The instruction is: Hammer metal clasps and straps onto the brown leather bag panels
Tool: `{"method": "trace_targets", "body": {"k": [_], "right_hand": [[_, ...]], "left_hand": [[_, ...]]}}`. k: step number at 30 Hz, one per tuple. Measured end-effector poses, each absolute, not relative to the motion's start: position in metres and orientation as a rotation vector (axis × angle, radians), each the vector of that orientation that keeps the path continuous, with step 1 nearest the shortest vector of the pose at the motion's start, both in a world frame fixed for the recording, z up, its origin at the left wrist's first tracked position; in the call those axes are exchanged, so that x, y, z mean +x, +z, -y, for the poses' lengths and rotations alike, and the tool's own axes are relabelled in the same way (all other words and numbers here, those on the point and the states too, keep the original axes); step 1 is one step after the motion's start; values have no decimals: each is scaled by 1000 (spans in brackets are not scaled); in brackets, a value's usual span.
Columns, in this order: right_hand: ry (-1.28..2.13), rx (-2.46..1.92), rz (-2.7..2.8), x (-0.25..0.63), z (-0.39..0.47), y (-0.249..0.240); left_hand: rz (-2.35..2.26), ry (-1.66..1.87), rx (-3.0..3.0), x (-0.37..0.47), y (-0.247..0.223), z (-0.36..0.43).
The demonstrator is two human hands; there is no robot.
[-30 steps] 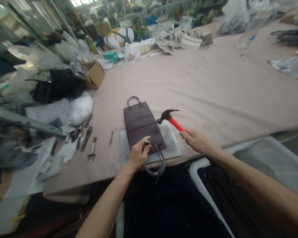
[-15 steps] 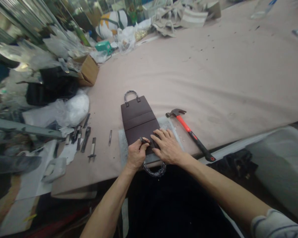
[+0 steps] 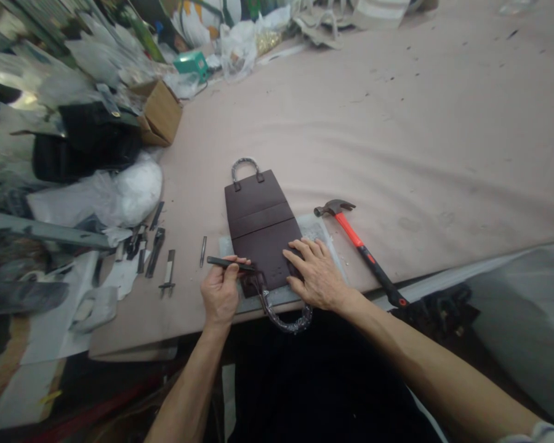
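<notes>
A dark brown leather bag panel [image 3: 261,212] lies flat at the table's near edge, over a pale slab [image 3: 321,231]. At its far end stands a plastic-wrapped handle [image 3: 244,161]; a second wrapped handle [image 3: 289,325] hangs over the near edge. My left hand [image 3: 220,294] pinches a thin dark hand tool [image 3: 231,263], whose tip is at the near handle's tab. I cannot make out the tool's exact kind. With fingers spread, my right hand [image 3: 317,274] presses on the panel's right edge. Small marks show on the leather between the hands.
Right of the panel lies a claw hammer [image 3: 360,249] with a red and black handle. A slim metal punch [image 3: 203,251], a pronged tool [image 3: 168,274] and several dark tools lie to the left. Beyond them are a cardboard box [image 3: 161,114], plastic bags and a green box [image 3: 191,64].
My left hand has moved left, and the dark tool now lies slanted flat in its fingers. The near handle's tab has come into sight. My right hand stays on the panel.
</notes>
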State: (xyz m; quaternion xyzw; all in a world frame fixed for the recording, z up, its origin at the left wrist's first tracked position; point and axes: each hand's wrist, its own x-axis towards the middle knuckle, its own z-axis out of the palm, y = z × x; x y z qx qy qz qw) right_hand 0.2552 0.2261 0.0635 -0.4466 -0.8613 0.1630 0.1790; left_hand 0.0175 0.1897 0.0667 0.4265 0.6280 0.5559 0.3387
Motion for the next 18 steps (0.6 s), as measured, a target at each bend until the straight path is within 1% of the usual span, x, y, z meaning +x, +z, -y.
{"method": "trace_targets", "body": {"k": [3, 8, 12, 18], "right_hand": [[465, -1259, 2435, 255, -226, 64], [446, -1264, 2442, 255, -226, 63], [437, -1264, 2446, 255, -226, 61], [437, -1264, 2437, 255, -226, 61]], "left_hand": [[-1590, 1462, 1121, 23, 66, -188], [-1595, 1323, 1425, 49, 63, -188], [-1607, 1312, 1586, 58, 58, -189], [-1589, 1313, 1612, 56, 58, -190]]}}
